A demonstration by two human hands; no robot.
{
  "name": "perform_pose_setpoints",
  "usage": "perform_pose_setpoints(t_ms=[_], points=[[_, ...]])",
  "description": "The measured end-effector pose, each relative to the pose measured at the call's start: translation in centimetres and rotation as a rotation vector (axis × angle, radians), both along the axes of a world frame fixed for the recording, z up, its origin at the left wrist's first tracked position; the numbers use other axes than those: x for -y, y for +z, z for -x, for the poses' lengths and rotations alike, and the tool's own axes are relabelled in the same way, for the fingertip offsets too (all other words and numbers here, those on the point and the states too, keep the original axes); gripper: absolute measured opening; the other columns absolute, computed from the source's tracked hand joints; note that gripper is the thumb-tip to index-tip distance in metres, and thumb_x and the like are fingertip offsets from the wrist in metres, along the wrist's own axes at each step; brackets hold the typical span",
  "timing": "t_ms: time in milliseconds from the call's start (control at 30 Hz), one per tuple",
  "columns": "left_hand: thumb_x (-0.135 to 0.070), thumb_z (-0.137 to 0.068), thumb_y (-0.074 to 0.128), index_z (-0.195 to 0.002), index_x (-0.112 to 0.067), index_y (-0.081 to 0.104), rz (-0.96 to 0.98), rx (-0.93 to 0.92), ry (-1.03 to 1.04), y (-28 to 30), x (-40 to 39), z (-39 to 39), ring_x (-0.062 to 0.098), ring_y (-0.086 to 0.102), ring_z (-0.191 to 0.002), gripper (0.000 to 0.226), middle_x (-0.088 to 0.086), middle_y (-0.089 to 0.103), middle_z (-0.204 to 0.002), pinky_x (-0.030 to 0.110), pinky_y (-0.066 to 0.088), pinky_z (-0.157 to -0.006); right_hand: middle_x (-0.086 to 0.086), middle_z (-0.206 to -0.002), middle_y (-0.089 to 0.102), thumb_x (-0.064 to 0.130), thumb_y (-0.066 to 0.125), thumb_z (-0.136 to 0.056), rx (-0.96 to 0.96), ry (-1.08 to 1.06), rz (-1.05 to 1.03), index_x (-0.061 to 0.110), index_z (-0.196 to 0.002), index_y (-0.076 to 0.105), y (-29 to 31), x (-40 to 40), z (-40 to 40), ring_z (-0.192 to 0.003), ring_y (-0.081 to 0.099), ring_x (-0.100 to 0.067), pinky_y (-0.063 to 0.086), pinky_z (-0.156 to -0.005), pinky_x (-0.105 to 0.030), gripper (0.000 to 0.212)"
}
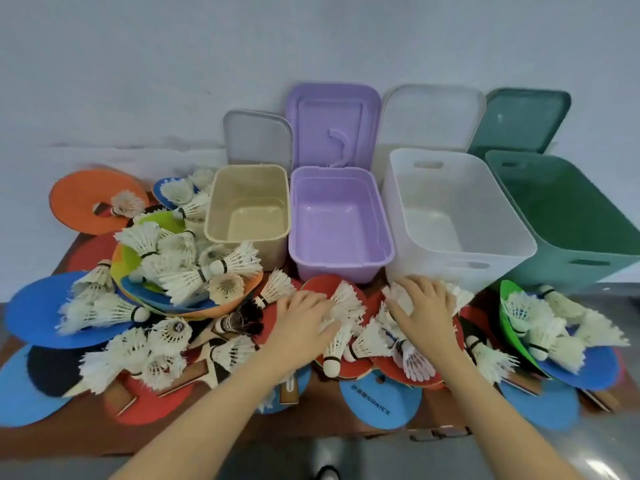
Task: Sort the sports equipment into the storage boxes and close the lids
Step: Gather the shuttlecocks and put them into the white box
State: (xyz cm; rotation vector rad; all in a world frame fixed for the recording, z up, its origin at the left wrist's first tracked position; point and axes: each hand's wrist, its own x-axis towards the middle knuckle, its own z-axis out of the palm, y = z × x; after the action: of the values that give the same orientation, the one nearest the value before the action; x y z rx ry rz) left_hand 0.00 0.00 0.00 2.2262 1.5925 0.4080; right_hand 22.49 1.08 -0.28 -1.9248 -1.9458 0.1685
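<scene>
Head view looked down on a brown table (pixel 86 441) heaped with white feather shuttlecocks (pixel 194 271) and table tennis paddles (pixel 381 400) in red, blue, orange and green. Behind the heap stood four open boxes in a row: a beige box (pixel 221 216), a purple box (pixel 304 261), a white box (pixel 398 216) and a green box (pixel 588 271), each with its lid propped against the wall behind it. All four were bare inside.

The left hand (pixel 304 317) lay flat on the pile just before the purple box, fingers straight and spread, pressing on shuttlecocks over a red paddle (pixel 318 285). The right hand (pixel 422 306) was beside it, before the white box, its fingers curled over a shuttlecock (pixel 401 299) with white feathers showing under the thumb. More shuttlecocks lay on a green paddle (pixel 505 296) at the right.
</scene>
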Motion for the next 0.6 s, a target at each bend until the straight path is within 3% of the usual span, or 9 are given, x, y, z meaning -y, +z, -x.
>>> perform_pose_setpoints(t_ms=[100,233,333,433,600], points=[[-0.047,-0.092,0.044,-0.129,-0.034,0.048,0.006,-0.024,-0.022,-1.4,0.5,-0.6,0.007,0.026,-0.127,0.039,-0.016,0.042,-0.135,0.026,0.009,-0.092,0.000,-0.130,0.048,0.037,0.059,-0.086,-0.017,-0.071,0.039,0.020,-0.130,0.049,-0.9,0.7,-0.8,-0.123,0.040,-0.023,0.023,-0.103,-0.044,0.048],[-0.037,-0.088,0.057,-0.108,-0.034,0.064,0.006,0.189,0.091,-2.0,1.0,-0.9,0.003,0.036,-0.117,0.020,-0.022,0.051,-0.114,0.021,0.009,-0.083,-0.007,-0.123,0.050,0.022,0.061,-0.086,-0.091,-0.169,-0.030,0.013,-0.127,0.050,-0.7,0.7,-1.0,-0.118,0.043,-0.027,0.025,-0.098,-0.042,0.043],[-0.030,-0.085,0.065,-0.092,-0.031,0.070,0.019,0.335,0.166,-1.6,0.7,-0.9,0.005,0.043,-0.111,0.009,-0.023,0.054,-0.103,0.028,0.018,-0.091,-0.002,-0.108,0.061,0.021,0.057,-0.089,-0.068,-0.203,-0.005,0.016,-0.109,0.062,-0.3,0.4,-1.0,-0.106,0.050,-0.023,0.018,-0.087,-0.031,0.021],[-0.024,-0.081,0.069,-0.084,-0.027,0.072,0.069,0.520,0.179,-0.7,0.3,-0.7,0.006,0.049,-0.107,0.004,-0.022,0.058,-0.097,0.040,0.030,-0.102,0.004,-0.096,0.065,0.019,0.057,-0.090,-0.080,-0.179,-0.051,0.018,-0.098,0.066,0.2,0.6,-0.5,-0.096,0.052,-0.020,0.011,-0.077,-0.025,0.013],[-0.017,-0.080,0.071,-0.086,-0.017,0.074,-0.021,0.668,0.168,2.2,-0.5,-0.6,0.008,0.053,-0.104,0.007,-0.011,0.063,-0.101,0.034,0.038,-0.100,0.005,-0.088,0.066,0.016,0.064,-0.085,-0.166,-0.165,-0.252,0.018,-0.090,0.067,2.0,1.3,0.0,-0.088,0.057,-0.021,0.014,-0.078,-0.024,0.006]])
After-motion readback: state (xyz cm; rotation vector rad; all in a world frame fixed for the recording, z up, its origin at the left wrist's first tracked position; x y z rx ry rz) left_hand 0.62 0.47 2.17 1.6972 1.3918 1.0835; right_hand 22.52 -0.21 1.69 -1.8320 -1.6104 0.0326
